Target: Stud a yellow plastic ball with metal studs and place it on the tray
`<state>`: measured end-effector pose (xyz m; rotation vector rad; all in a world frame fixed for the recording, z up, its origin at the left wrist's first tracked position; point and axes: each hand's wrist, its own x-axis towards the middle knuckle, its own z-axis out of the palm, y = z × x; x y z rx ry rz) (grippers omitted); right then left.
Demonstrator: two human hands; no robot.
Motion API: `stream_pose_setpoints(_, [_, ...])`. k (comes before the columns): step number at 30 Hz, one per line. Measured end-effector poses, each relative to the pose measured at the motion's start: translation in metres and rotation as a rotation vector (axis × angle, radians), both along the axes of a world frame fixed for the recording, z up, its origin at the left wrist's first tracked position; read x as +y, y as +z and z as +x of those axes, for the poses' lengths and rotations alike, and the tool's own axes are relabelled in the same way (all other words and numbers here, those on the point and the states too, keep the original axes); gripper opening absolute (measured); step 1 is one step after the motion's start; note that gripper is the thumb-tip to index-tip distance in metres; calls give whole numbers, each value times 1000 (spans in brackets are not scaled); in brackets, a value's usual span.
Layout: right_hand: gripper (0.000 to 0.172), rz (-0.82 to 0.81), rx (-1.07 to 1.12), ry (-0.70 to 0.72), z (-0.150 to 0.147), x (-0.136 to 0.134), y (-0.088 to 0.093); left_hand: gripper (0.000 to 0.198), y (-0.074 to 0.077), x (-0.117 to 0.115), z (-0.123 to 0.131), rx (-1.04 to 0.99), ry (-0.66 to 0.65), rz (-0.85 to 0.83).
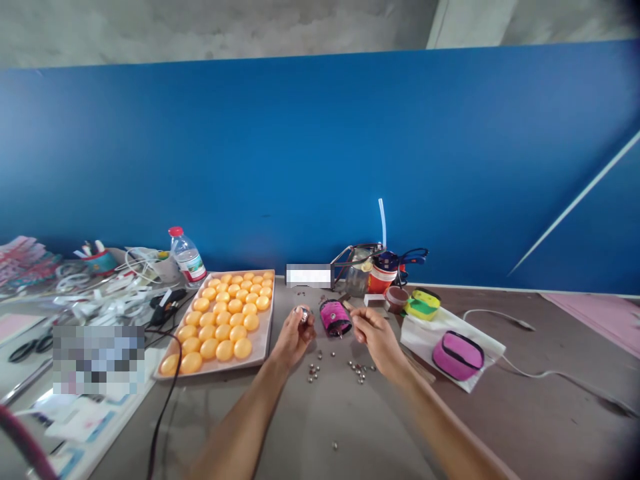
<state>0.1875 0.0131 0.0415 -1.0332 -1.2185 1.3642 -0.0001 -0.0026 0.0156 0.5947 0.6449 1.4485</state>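
My left hand is closed on a small shiny metal piece that shows between the thumb and fingers; its exact kind is unclear. My right hand has its fingers pinched together, and what they hold, if anything, is too small to make out. Between the two hands lies a magenta fabric band with black edging, curled into a loop and closest to my right fingertips. Several small silvery balls, perhaps bells, are scattered on the grey tabletop below it.
Left of my hands stands a shallow tray of orange balls, with a red-capped bottle behind. A dark cable crosses its corner. Rightward are a red cup, a yellow-green band and a pink band on white sheeting.
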Motion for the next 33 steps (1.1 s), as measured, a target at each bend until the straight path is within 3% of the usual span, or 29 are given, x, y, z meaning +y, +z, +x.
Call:
stream_pose_setpoints(5, [19, -23, -125, -6, 13, -11, -9, 30, -2, -1, 0, 6, -41, 1])
stream_pose_setpoints(11, [19, 15, -297, -14, 20, -10, -12, 28, -5, 1, 1, 109, 16, 3])
stream_pose_setpoints(15, [15, 184, -562, 8, 29, -9, -19, 28, -6, 2, 0, 82, 2, 14])
stream_pose_setpoints(18, [14, 281, -738, 100, 33, -14, -19, 30, -4, 1, -1, -6, -40, 12])
stream_pose_setpoints(23, [22, 377, -959, 278, 17, -25, -13, 36, 1, -1, -4, -168, -120, -11])
stream_pose_setpoints(33, [28, 474, -1420, 321, -20, -30, -12, 42, 1, -1, -6, -207, -103, -22])
